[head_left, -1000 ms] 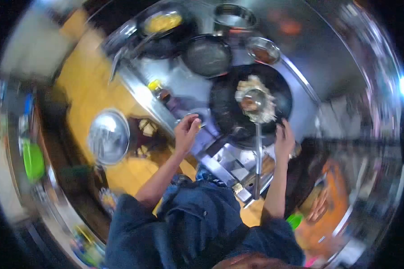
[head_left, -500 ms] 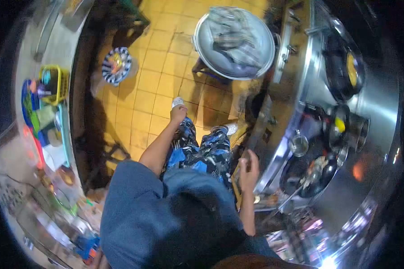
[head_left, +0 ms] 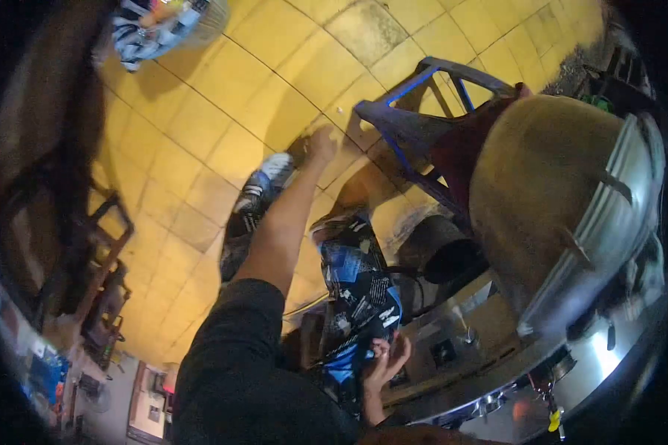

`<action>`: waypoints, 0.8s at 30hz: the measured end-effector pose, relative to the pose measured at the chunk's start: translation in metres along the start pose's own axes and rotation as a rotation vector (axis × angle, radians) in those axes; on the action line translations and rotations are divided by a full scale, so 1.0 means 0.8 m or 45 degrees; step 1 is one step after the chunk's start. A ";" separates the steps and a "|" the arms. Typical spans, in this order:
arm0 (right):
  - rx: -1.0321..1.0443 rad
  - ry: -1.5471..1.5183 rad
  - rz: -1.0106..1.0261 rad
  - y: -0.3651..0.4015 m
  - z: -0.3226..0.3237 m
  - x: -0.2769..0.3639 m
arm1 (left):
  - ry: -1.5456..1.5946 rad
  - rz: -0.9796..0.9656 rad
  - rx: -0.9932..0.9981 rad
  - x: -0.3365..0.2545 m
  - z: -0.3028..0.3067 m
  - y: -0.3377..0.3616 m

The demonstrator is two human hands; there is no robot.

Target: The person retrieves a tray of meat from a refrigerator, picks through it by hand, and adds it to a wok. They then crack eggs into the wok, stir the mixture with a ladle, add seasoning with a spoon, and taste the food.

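Note:
My left hand (head_left: 321, 144) reaches down at the end of a stretched arm, over the yellow tiled floor (head_left: 289, 96). It is blurred, and I cannot make out its fingers or whether it touches the floor. Just beyond it a tiny white speck (head_left: 339, 110) lies on the tiles. Beside my right knee, close to the patterned trousers (head_left: 349, 267), is my right hand (head_left: 386, 363), its fingers loosely bent and apart, with nothing visible in them. My foot in a white-striped shoe (head_left: 276, 167) stands left of the left forearm.
A large pot (head_left: 545, 170) with a metal lid (head_left: 597, 245) rests on a blue-edged stool (head_left: 416, 122) at right. Below it sits a dark round vessel (head_left: 438, 248). The metal counter (head_left: 490, 423) runs along the lower right. A black-and-white lined bin (head_left: 156, 41) stands upper left.
My body has bent down and the view has tilted toward the floor and pot. The left hand has moved forward and down; the right hand has moved from near the counter to the knee.

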State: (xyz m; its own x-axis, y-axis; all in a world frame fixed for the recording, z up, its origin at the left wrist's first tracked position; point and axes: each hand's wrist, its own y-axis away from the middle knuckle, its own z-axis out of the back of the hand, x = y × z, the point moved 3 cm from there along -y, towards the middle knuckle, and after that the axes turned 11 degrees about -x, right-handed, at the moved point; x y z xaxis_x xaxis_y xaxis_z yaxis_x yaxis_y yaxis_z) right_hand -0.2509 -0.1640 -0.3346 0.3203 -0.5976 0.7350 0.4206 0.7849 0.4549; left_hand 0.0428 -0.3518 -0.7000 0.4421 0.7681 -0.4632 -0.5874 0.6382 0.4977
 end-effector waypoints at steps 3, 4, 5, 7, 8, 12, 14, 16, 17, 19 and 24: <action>0.098 0.145 0.168 -0.010 -0.013 0.000 | 0.150 -0.153 -0.121 0.013 -0.035 -0.057; 0.068 0.187 0.165 -0.012 -0.015 0.000 | 0.176 -0.150 -0.106 0.024 -0.057 -0.068; 0.062 0.198 0.181 -0.019 -0.022 -0.013 | 0.203 -0.250 -0.161 0.039 -0.083 -0.092; -0.016 0.147 0.103 -0.019 -0.010 -0.027 | 0.130 -0.501 -0.313 0.048 -0.108 -0.105; -0.017 0.149 0.113 -0.022 -0.012 -0.029 | 0.139 -0.501 -0.318 0.050 -0.110 -0.112; -0.024 0.204 0.114 -0.021 -0.007 -0.029 | 0.233 -0.288 -0.036 0.034 -0.114 -0.122; 0.053 0.164 0.152 -0.022 -0.004 -0.031 | -0.036 -0.269 0.086 0.019 -0.075 -0.099; 0.112 0.122 0.208 -0.022 0.005 -0.032 | -0.210 -0.556 -0.016 0.036 -0.088 -0.079; 0.106 0.122 0.176 -0.020 0.007 -0.030 | -0.106 -0.414 -0.012 0.037 -0.067 -0.055; 0.121 0.085 0.093 -0.023 0.007 -0.022 | -0.017 -0.279 -0.037 0.030 -0.030 -0.017; 0.245 -0.064 0.068 -0.022 0.007 -0.011 | 0.231 -0.001 -0.025 0.059 -0.010 0.026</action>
State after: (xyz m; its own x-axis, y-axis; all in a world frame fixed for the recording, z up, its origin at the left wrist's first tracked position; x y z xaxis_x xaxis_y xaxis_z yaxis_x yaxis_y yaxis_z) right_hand -0.2657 -0.1720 -0.3465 0.2930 -0.5491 0.7827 0.2329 0.8350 0.4986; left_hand 0.0460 -0.3028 -0.7178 0.3142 0.7442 -0.5894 -0.6008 0.6366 0.4835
